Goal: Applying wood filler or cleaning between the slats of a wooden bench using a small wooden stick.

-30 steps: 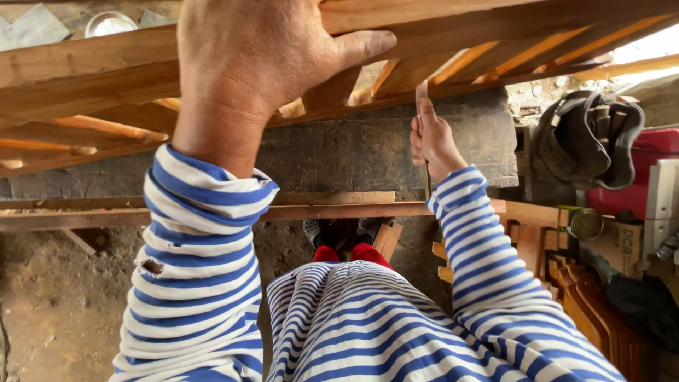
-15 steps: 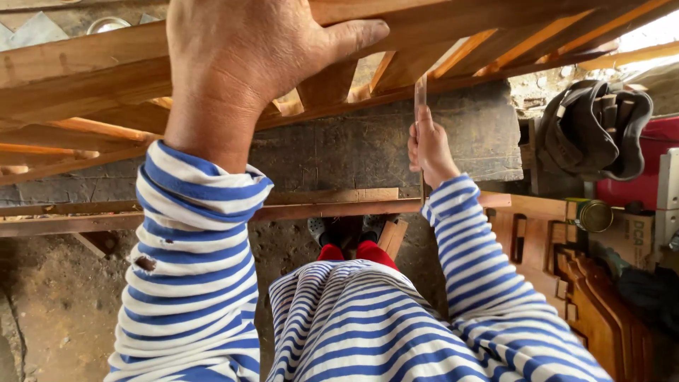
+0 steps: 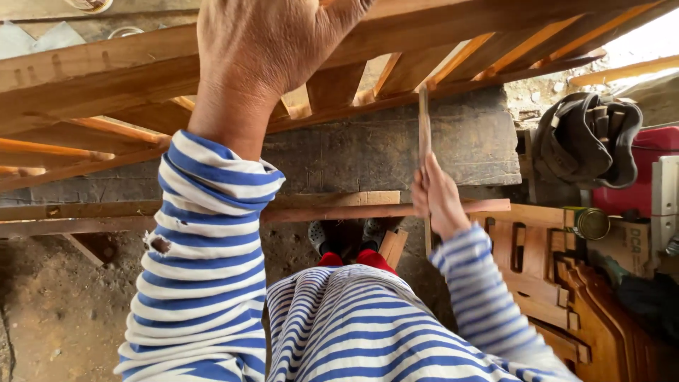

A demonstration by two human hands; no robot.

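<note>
R hand (image 3: 437,201) clenched round a thin flat wooden strip (image 3: 424,127), held upright, upper end reaching the lower rail of the wooden frame (image 3: 99,81); strip's lower end shows below the fist. L hand (image 3: 272,42) pressed flat on top of the frame's front beam, fingers spread over the edge, nothing grasped; fingertips partly out of view. Frame is a slatted assembly lying tilted across the upper view, slats running away from the front beam. Below the frame: dark worn workbench slab (image 3: 396,148), then a long reddish batten (image 3: 339,211) crossing just under the slab, near the R fist. Both arms in blue-white striped sleeves; small hole in the L sleeve. Right of the frame: dark bag (image 3: 583,141), red case (image 3: 647,177), small tin (image 3: 590,223), stacked carved wood parts (image 3: 552,283). Dirt floor (image 3: 64,311) below-left of the frame.
</note>
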